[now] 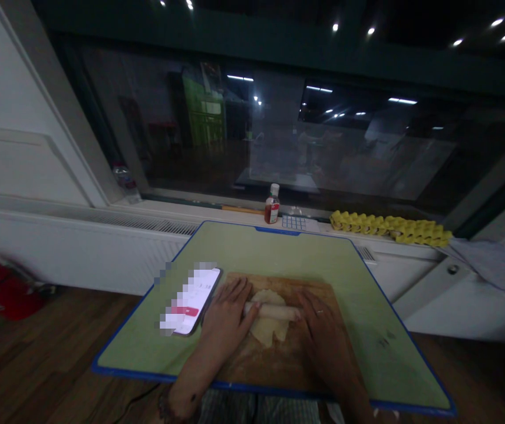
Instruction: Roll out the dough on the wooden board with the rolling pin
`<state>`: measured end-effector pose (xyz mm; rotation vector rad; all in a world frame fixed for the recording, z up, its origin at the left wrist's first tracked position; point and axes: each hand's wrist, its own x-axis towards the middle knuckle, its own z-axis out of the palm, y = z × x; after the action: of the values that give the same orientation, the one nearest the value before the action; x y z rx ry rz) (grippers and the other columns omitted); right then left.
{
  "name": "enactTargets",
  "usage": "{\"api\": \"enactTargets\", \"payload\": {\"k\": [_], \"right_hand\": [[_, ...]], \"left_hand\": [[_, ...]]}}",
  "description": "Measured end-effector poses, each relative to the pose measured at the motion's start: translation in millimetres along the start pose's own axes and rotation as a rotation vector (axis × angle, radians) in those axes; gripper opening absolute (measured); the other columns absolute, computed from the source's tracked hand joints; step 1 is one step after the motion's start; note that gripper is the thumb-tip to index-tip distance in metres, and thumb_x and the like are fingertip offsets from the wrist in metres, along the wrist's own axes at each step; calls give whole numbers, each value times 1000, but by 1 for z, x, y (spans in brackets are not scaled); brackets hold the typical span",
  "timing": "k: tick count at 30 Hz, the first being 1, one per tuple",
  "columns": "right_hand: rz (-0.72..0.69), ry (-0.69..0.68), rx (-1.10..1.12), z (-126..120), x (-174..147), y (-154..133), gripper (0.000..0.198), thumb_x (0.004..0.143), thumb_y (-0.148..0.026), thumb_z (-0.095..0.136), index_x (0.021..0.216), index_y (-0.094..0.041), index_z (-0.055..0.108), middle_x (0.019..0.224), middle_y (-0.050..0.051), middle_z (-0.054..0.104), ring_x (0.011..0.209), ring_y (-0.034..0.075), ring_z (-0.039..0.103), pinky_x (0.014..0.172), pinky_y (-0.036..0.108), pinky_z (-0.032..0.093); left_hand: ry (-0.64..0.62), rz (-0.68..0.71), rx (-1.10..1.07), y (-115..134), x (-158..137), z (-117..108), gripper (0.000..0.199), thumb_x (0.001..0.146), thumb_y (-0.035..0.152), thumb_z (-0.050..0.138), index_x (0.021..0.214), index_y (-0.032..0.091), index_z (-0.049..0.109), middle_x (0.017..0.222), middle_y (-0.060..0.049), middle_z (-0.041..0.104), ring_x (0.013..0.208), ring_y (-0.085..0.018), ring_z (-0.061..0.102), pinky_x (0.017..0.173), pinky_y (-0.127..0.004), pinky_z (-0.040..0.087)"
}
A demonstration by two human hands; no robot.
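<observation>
"Hands first: how do they stand?"

"Apart. The left hand (229, 315) is over the left part of the wooden board (270, 366), the right hand (322, 325) over its right part. Each rests at one end of the rolling pin (276, 311), fingers laid out forward rather than closed round it. How hard they press, I cannot tell."

"And which way does the pin lie?"

"Its long axis runs from the board's left side toward its right, bridging the gap between the hands, with the right end set very slightly closer to the board's near edge. Both ends are partly hidden by the hands."

"Where's the dough (269, 330)?"

"On the board's middle, flattened, directly under the pin. It shows on both sides of it: one part toward the board's far edge, another toward the near edge, where its outline is notched."

"Is either hand nearer the dough?"

"The left, I'd judge. Its thumb lies by the dough's left edge; a little bare wood shows on the right."

"Anything else close?"

"A lit phone (203, 292) lies on the desk (279, 252) just left of the board. Past the board's far edge, beyond the desk, stands a bottle (272, 207)."
</observation>
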<state>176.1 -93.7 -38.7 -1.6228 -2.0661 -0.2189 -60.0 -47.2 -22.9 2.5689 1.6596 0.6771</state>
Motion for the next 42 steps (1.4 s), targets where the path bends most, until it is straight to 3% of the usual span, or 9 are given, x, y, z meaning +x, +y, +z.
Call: {"api": "enactTargets", "payload": {"k": [3, 9, 16, 21, 25, 28, 34, 39, 42], "right_hand": [[-6, 38, -10, 5, -3, 1, 45, 102, -30, 32, 142, -15, 48, 143, 6, 55, 133, 18, 47, 112, 36, 37], [-15, 69, -44, 3, -24, -2, 43, 101, -30, 34, 137, -19, 53, 138, 6, 60, 129, 20, 52, 112, 42, 37], [12, 34, -8, -4, -42, -6, 41, 100, -34, 35, 134, -24, 57, 126, 5, 67, 116, 21, 62, 101, 41, 48], [61, 47, -35, 1, -14, -9, 43, 102, -35, 34, 134, -18, 58, 137, 9, 60, 130, 22, 52, 108, 42, 43], [62, 21, -90, 4, 12, -8, 37, 101, -25, 36, 125, -18, 65, 136, 10, 61, 132, 25, 51, 114, 52, 33], [67, 0, -111, 4, 15, -9, 36, 100, -22, 38, 123, -19, 65, 138, 10, 59, 132, 27, 50, 114, 56, 32], [62, 85, -100, 7, -24, -10, 46, 101, -36, 37, 141, -17, 50, 145, 9, 52, 136, 23, 46, 111, 44, 40], [-4, 105, -99, 5, -54, -10, 56, 100, -35, 36, 154, -22, 28, 148, 5, 49, 136, 23, 46, 105, 42, 45], [7, 105, -114, 6, -48, -9, 54, 100, -36, 37, 151, -19, 33, 149, 6, 49, 137, 24, 44, 107, 42, 43]], "left_hand": [[22, -10, 17, 4, -2, 2, 52, 99, 44, 41, 132, 9, 60, 142, -16, 55, 134, -29, 49, 111, -49, 42], [84, 65, 41, 5, -30, -2, 50, 100, 44, 42, 139, 15, 54, 145, -10, 53, 136, -28, 48, 110, -49, 44], [104, 156, 55, 9, -65, -12, 59, 98, 44, 49, 150, 19, 38, 152, -9, 44, 139, -28, 44, 107, -49, 48], [43, 120, 9, 5, -43, -7, 54, 99, 42, 47, 148, 22, 42, 151, -7, 47, 138, -27, 45, 113, -50, 41], [20, 77, 20, 2, -18, -1, 53, 100, 43, 44, 145, 16, 47, 151, -11, 45, 138, -29, 45, 111, -52, 41], [37, 68, 32, 3, -14, 1, 52, 99, 44, 44, 143, 16, 49, 150, -11, 46, 140, -30, 42, 111, -53, 42], [91, 157, 42, 10, -49, -8, 51, 99, 44, 47, 145, 21, 45, 149, -6, 49, 136, -26, 48, 110, -48, 45], [109, 203, 67, 15, -80, -19, 65, 97, 45, 51, 154, 23, 29, 151, -5, 46, 137, -25, 47, 110, -45, 46], [96, 192, 65, 13, -74, -16, 62, 98, 44, 50, 153, 22, 32, 151, -6, 46, 137, -25, 47, 109, -45, 46]]}}
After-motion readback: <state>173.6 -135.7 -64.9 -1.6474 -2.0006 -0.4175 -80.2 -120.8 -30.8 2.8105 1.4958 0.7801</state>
